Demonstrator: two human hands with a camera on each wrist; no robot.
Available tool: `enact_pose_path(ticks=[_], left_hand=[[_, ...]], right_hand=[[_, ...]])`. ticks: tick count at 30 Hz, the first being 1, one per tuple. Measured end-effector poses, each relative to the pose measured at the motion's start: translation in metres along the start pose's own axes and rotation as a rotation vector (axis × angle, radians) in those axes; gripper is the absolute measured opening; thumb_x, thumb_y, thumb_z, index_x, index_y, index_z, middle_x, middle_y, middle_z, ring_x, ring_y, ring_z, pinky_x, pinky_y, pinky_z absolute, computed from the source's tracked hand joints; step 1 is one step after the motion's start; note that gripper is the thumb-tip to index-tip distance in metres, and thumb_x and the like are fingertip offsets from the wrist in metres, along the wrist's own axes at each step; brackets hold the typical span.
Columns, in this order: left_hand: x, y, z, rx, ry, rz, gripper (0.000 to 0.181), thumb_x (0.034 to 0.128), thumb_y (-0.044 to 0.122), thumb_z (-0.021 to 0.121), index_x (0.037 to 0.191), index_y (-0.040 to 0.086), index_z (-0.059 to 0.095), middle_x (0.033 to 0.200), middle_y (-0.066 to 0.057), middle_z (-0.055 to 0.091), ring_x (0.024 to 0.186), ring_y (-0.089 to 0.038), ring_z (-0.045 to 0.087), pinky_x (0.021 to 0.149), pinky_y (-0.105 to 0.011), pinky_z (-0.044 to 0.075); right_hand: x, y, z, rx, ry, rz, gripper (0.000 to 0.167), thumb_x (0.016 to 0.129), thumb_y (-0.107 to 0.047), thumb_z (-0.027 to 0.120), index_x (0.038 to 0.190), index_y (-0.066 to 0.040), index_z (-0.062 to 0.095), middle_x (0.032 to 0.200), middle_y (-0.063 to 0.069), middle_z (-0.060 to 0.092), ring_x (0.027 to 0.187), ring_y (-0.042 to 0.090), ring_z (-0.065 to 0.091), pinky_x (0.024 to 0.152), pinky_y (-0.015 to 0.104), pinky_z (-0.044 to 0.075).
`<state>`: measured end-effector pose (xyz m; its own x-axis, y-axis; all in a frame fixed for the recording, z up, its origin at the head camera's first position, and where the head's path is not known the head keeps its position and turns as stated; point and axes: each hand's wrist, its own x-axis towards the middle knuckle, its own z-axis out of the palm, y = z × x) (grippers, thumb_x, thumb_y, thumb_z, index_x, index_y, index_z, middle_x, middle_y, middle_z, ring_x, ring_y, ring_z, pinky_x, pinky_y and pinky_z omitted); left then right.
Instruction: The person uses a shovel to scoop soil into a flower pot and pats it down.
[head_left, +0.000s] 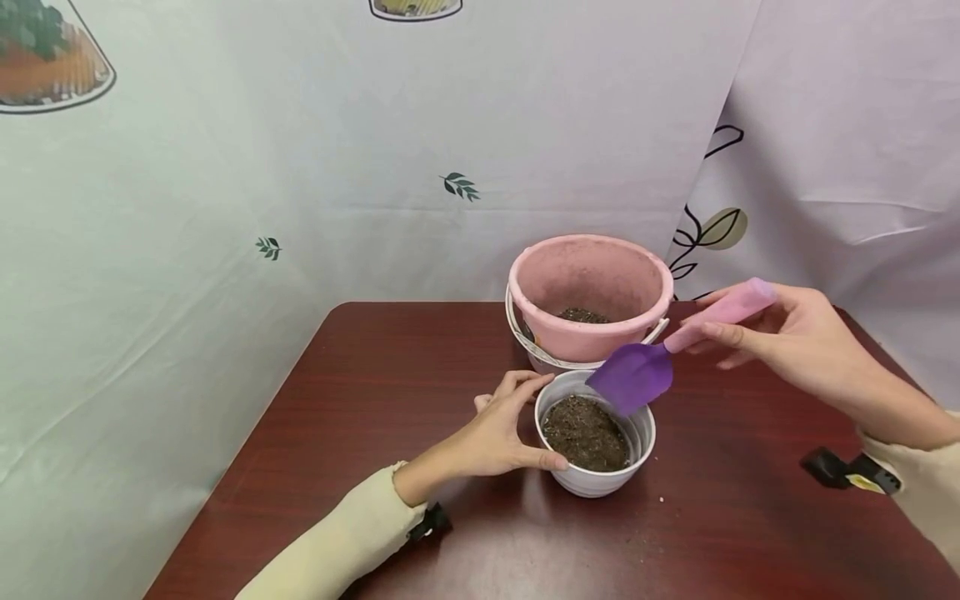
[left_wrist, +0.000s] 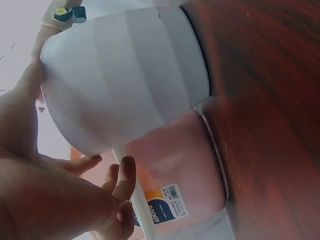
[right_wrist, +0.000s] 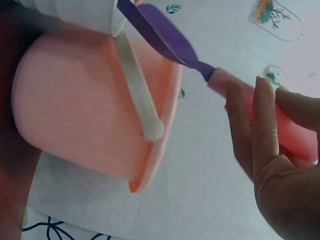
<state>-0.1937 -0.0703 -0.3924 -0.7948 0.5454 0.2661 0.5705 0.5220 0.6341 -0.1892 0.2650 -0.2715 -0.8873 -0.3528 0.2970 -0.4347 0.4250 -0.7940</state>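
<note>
A white pot [head_left: 592, 483] with dark soil [head_left: 585, 433] inside stands on the table. My left hand [head_left: 491, 433] holds its left side, the thumb at the near rim and the fingers at the far rim; in the left wrist view the pot wall [left_wrist: 135, 75] fills the upper part. In my right hand [head_left: 813, 346] is a small trowel [head_left: 637, 379], gripped by its pink handle between thumb and fingers. Its purple blade tilts down over the pot's right rim. The right wrist view shows the fingers around the trowel handle [right_wrist: 230, 82].
Directly behind the pot stands a pink bucket [head_left: 596, 337] with a white handle and some soil at its bottom. Both stand on a dark red-brown table [head_left: 375, 367]. Printed white cloth [head_left: 337, 150] hangs at the back and sides. Tiny crumbs lie right of the pot.
</note>
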Motion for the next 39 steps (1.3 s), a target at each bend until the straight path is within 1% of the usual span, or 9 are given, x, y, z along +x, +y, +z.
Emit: enact_pose_path(ticks=[4, 8, 14, 17, 21, 25, 27, 32, 39], left_hand=[[0.002, -0.004, -0.003, 0.004, -0.022, 0.036, 0.102, 0.0670, 0.039, 0.091, 0.151, 0.013, 0.039, 0.140, -0.006, 0.041, 0.121, -0.017, 0.047, 0.088, -0.042, 0.025], [0.004, -0.012, -0.007, -0.025, -0.064, 0.063, 0.097, 0.0703, 0.036, 0.090, 0.151, 0.016, 0.040, 0.135, -0.001, 0.045, 0.117, -0.014, 0.050, 0.090, -0.042, 0.025], [0.008, -0.027, -0.018, -0.043, -0.111, 0.074, 0.079, 0.0754, 0.034, 0.086, 0.145, 0.023, 0.049, 0.132, 0.002, 0.052, 0.117, -0.016, 0.051, 0.092, -0.045, 0.026], [0.010, -0.031, -0.029, -0.037, -0.098, 0.085, 0.072, 0.0788, 0.033, 0.084, 0.143, 0.022, 0.052, 0.132, 0.001, 0.054, 0.118, -0.019, 0.051, 0.092, -0.048, 0.026], [0.017, -0.036, -0.048, -0.074, -0.008, 0.106, 0.061, 0.0856, 0.026, 0.079, 0.140, 0.013, 0.054, 0.129, -0.003, 0.057, 0.116, -0.023, 0.054, 0.098, -0.055, 0.034], [0.033, -0.042, -0.064, -0.142, 0.158, 0.113, 0.051, 0.0905, 0.014, 0.073, 0.137, 0.003, 0.055, 0.129, -0.015, 0.059, 0.109, -0.030, 0.059, 0.097, -0.054, 0.045], [0.044, -0.044, -0.070, -0.202, 0.242, 0.077, 0.048, 0.0925, 0.011, 0.070, 0.137, 0.001, 0.054, 0.130, -0.020, 0.059, 0.107, -0.035, 0.060, 0.095, -0.054, 0.046], [0.075, -0.043, -0.074, -0.375, 0.386, -0.089, 0.046, 0.0971, 0.013, 0.062, 0.141, 0.005, 0.052, 0.135, -0.021, 0.057, 0.111, -0.039, 0.062, 0.094, -0.050, 0.049], [0.103, -0.038, -0.069, -0.509, 0.461, -0.231, 0.045, 0.0992, 0.015, 0.058, 0.143, 0.006, 0.052, 0.136, -0.019, 0.057, 0.108, -0.034, 0.064, 0.094, -0.045, 0.049]], right_hand=[[0.003, 0.001, 0.001, -0.014, -0.007, -0.102, 0.018, 0.097, -0.003, 0.062, 0.111, -0.001, 0.073, 0.113, 0.007, 0.072, 0.098, 0.017, 0.070, 0.068, 0.038, 0.059], [0.007, 0.004, 0.002, 0.003, 0.000, -0.116, 0.016, 0.095, 0.000, 0.063, 0.108, 0.000, 0.072, 0.114, 0.008, 0.071, 0.095, 0.017, 0.071, 0.065, 0.039, 0.058], [0.014, 0.004, 0.002, 0.091, -0.003, -0.019, 0.014, 0.098, -0.008, 0.061, 0.109, 0.000, 0.062, 0.101, 0.015, 0.074, 0.093, 0.024, 0.072, 0.069, 0.039, 0.059], [0.023, 0.001, -0.004, 0.284, -0.013, 0.006, 0.013, 0.099, -0.003, 0.059, 0.108, 0.006, 0.059, 0.099, 0.020, 0.073, 0.088, 0.032, 0.072, 0.070, 0.037, 0.059], [0.041, -0.004, -0.014, 0.623, -0.049, -0.039, 0.010, 0.098, 0.007, 0.053, 0.103, 0.009, 0.062, 0.102, 0.027, 0.070, 0.091, 0.035, 0.071, 0.074, 0.036, 0.058], [0.064, -0.011, -0.017, 0.792, -0.017, -0.083, 0.008, 0.098, 0.008, 0.052, 0.097, 0.009, 0.060, 0.100, 0.032, 0.069, 0.096, 0.035, 0.071, 0.080, 0.040, 0.056], [0.075, -0.014, -0.017, 0.833, 0.015, -0.086, 0.005, 0.097, 0.008, 0.054, 0.096, 0.009, 0.058, 0.098, 0.033, 0.069, 0.097, 0.035, 0.070, 0.082, 0.042, 0.054], [0.102, -0.016, -0.016, 0.859, 0.083, -0.102, 0.004, 0.096, 0.005, 0.058, 0.094, 0.008, 0.056, 0.094, 0.032, 0.070, 0.091, 0.038, 0.071, 0.079, 0.040, 0.055], [0.141, -0.004, 0.000, 0.699, 0.221, -0.063, 0.020, 0.089, -0.005, 0.073, 0.087, 0.004, 0.055, 0.082, 0.026, 0.072, 0.080, 0.033, 0.073, 0.074, 0.038, 0.057]])
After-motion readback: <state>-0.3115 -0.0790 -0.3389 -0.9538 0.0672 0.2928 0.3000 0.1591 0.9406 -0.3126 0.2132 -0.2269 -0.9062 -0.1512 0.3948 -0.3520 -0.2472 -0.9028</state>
